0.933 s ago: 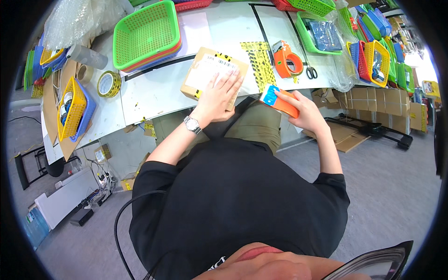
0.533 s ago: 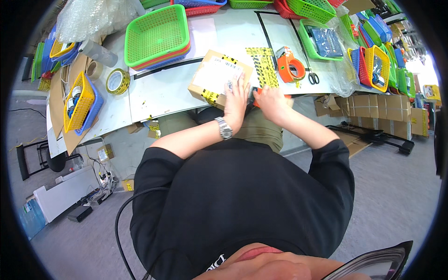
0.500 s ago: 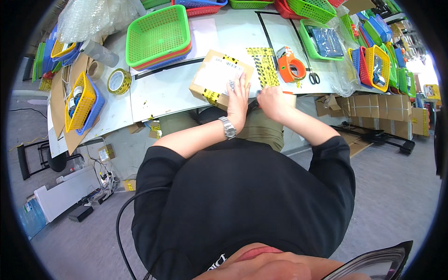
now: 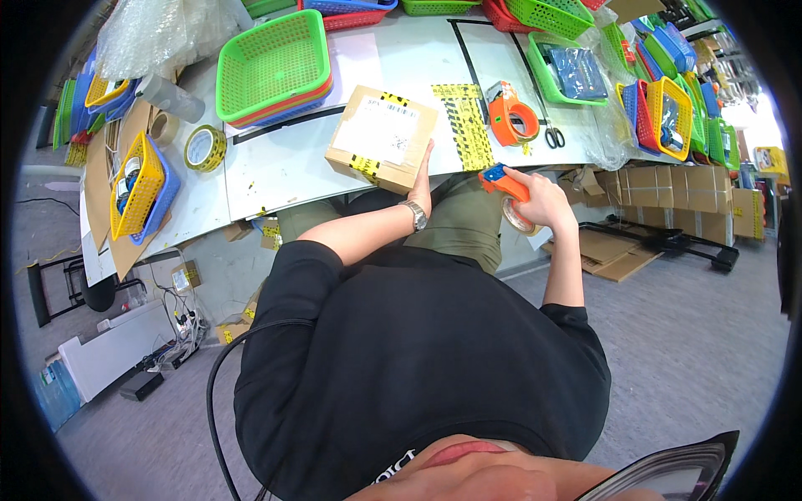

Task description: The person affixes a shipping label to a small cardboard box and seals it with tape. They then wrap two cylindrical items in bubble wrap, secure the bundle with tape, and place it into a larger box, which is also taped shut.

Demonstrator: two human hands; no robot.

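A cardboard box with a white label on top and yellow-black tape on its edges is at the table's front edge. My left hand, wearing a metal watch, grips it by the right side, its fingers partly hidden behind the box. My right hand is closed round an orange tape dispenser with a blue head and a tape roll below. It is just off the table edge, to the right of the box. Yellow-black tape strips lie flat on the table between the box and a second orange tape dispenser.
Black scissors lie right of the second dispenser. Stacked green baskets stand at the back left, near a roll of yellow-black tape. A yellow basket sits at the left edge. A green basket holds dark packets.
My right hand has drawn back to the right from the table edge, and the tape dispenser in it now shows. My left hand has slid from the box's top to its side.
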